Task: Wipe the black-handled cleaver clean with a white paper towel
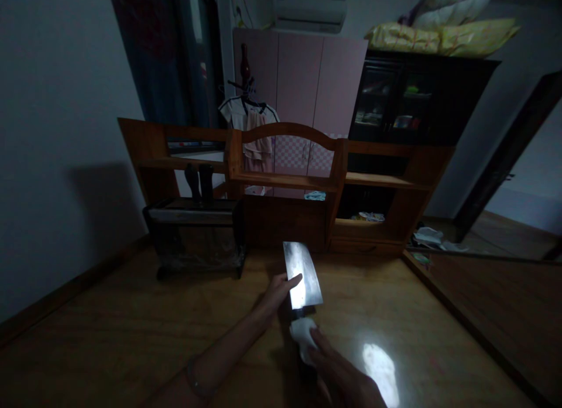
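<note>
A broad steel cleaver point(301, 273) lies over the wooden desk top point(132, 338), blade pointing away from me. My left hand point(281, 288) rests on the blade's left edge, thumb laid across the metal. Just below the blade, my right hand point(340, 376) holds a small white cloth or tissue point(304, 335) at the cleaver's handle end. The handle itself is hidden under the cloth and hand.
A dark knife block rack point(195, 232) with two knife handles stands at the back left of the desk. A wooden shelf hutch point(285, 185) lines the back edge. The desk's right edge point(461, 326) drops to the floor. A bright light reflection point(381, 367) sits on the desk.
</note>
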`<state>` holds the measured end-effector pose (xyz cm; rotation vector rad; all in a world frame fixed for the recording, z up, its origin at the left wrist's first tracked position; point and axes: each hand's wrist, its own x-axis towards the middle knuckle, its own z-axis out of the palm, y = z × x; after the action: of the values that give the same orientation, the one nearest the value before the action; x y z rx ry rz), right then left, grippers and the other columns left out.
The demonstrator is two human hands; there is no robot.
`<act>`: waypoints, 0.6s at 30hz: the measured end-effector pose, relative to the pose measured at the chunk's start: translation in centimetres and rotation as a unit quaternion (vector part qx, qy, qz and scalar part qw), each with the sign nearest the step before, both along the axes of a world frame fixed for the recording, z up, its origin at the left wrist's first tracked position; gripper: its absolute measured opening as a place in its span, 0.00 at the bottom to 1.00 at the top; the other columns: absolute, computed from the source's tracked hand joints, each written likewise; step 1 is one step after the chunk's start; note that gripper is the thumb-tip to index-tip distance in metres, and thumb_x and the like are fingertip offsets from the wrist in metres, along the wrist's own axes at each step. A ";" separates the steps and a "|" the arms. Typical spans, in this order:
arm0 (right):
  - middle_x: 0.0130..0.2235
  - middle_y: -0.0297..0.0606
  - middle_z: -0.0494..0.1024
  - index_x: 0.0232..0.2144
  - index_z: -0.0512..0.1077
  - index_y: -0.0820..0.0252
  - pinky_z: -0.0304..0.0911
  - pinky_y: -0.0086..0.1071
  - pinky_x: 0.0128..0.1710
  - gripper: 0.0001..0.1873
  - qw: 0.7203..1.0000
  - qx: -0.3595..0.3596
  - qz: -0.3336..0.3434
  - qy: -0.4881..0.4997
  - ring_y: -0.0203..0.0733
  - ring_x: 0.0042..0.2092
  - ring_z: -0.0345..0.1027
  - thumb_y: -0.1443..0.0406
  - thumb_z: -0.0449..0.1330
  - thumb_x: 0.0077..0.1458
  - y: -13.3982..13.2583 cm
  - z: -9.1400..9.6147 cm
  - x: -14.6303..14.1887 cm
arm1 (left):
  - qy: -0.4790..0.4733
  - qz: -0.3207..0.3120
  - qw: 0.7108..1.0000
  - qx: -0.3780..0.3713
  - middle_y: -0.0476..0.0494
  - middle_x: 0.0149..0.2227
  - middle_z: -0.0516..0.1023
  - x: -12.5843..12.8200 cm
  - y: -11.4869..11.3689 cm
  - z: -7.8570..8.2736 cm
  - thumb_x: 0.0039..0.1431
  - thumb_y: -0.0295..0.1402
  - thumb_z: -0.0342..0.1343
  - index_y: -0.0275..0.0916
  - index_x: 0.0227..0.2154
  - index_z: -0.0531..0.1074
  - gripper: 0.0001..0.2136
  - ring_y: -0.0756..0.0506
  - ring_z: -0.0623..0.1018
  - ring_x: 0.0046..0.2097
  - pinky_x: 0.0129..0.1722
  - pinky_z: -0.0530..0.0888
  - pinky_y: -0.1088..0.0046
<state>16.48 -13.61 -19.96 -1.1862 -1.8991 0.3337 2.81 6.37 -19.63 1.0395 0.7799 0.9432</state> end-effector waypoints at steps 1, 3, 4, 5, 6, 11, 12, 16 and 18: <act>0.63 0.39 0.63 0.60 0.63 0.48 0.66 0.33 0.53 0.30 1.000 0.016 -0.003 -0.017 0.44 0.61 0.60 0.76 0.51 0.58 0.8 0.4 -0.4 | 0.002 0.000 1.000 -0.003 0.37 0.31 0.81 0.0 -0.1 0.1 0.46 0.45 0.68 0.29 0.34 0.78 0.21 0.45 0.78 0.29 0.28 0.70 0.74; 0.62 0.45 0.63 0.59 0.64 0.54 0.65 0.34 0.54 0.31 0.996 0.040 -0.017 -0.079 0.46 0.61 0.59 0.78 0.50 0.56 2.4 1.0 -1.6 | 0.005 0.004 1.000 -0.006 0.38 0.28 0.80 0.0 -0.2 0.4 0.45 0.45 0.68 0.29 0.32 0.78 0.21 0.46 0.77 0.27 0.26 0.68 0.74; 0.62 0.48 0.63 0.59 0.65 0.58 0.65 0.36 0.55 0.30 0.992 0.054 -0.037 -0.109 0.48 0.60 0.60 0.79 0.50 0.55 3.2 1.2 -2.2 | 0.006 0.008 1.000 -0.008 0.39 0.27 0.80 0.0 -0.2 0.5 0.44 0.45 0.68 0.30 0.31 0.78 0.21 0.46 0.76 0.26 0.26 0.68 0.74; 0.61 0.50 0.64 0.57 0.67 0.61 0.65 0.36 0.54 0.29 0.987 0.072 -0.048 -0.137 0.49 0.59 0.61 0.79 0.50 0.54 3.8 1.4 -2.9 | 0.007 0.011 1.000 -0.009 0.40 0.27 0.79 0.1 -0.1 0.5 0.43 0.45 0.69 0.30 0.30 0.78 0.20 0.46 0.76 0.26 0.26 0.67 0.75; 0.60 0.50 0.65 0.56 0.68 0.62 0.65 0.38 0.54 0.30 0.980 0.089 -0.062 -0.164 0.49 0.59 0.62 0.80 0.50 0.52 4.2 1.5 -3.5 | 0.006 0.014 1.000 -0.010 0.40 0.26 0.79 0.1 -0.1 0.5 0.42 0.45 0.69 0.30 0.30 0.77 0.20 0.47 0.76 0.26 0.26 0.67 0.75; 0.59 0.45 0.69 0.58 0.66 0.63 0.67 0.38 0.52 0.35 0.956 0.110 -0.085 -0.259 0.49 0.58 0.63 0.82 0.49 0.48 4.5 1.2 -4.5 | -0.001 0.011 1.000 -0.018 0.40 0.26 0.79 0.2 0.1 0.1 0.42 0.46 0.69 0.30 0.29 0.77 0.21 0.46 0.75 0.26 0.26 0.67 0.74; 0.58 0.46 0.69 0.58 0.66 0.64 0.67 0.37 0.52 0.33 0.954 0.113 -0.080 -0.266 0.49 0.58 0.64 0.81 0.49 0.49 4.2 0.9 -4.3 | -0.001 0.010 1.000 -0.017 0.40 0.26 0.79 0.2 0.1 0.0 0.42 0.46 0.69 0.30 0.29 0.77 0.21 0.46 0.75 0.26 0.26 0.67 0.73; 0.57 0.47 0.70 0.56 0.68 0.64 0.63 0.35 0.55 0.26 0.951 0.140 -0.049 -0.271 0.48 0.59 0.63 0.77 0.52 0.55 2.6 -0.5 -3.3 | 0.004 0.007 1.000 -0.003 0.39 0.28 0.79 -0.1 0.3 -0.3 0.44 0.46 0.68 0.30 0.30 0.78 0.20 0.47 0.75 0.26 0.26 0.67 0.74; 0.57 0.45 0.71 0.55 0.69 0.60 0.62 0.34 0.56 0.23 0.954 0.153 -0.052 -0.253 0.47 0.59 0.63 0.75 0.53 0.57 1.7 -1.3 -3.0 | 0.004 0.005 1.000 0.006 0.38 0.29 0.80 -0.1 0.4 -0.5 0.45 0.46 0.68 0.30 0.31 0.78 0.21 0.46 0.76 0.27 0.26 0.67 0.74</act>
<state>13.44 -11.96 -21.30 -1.2274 -2.2045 -0.3500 2.68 6.77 -20.13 1.0508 0.7888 0.9531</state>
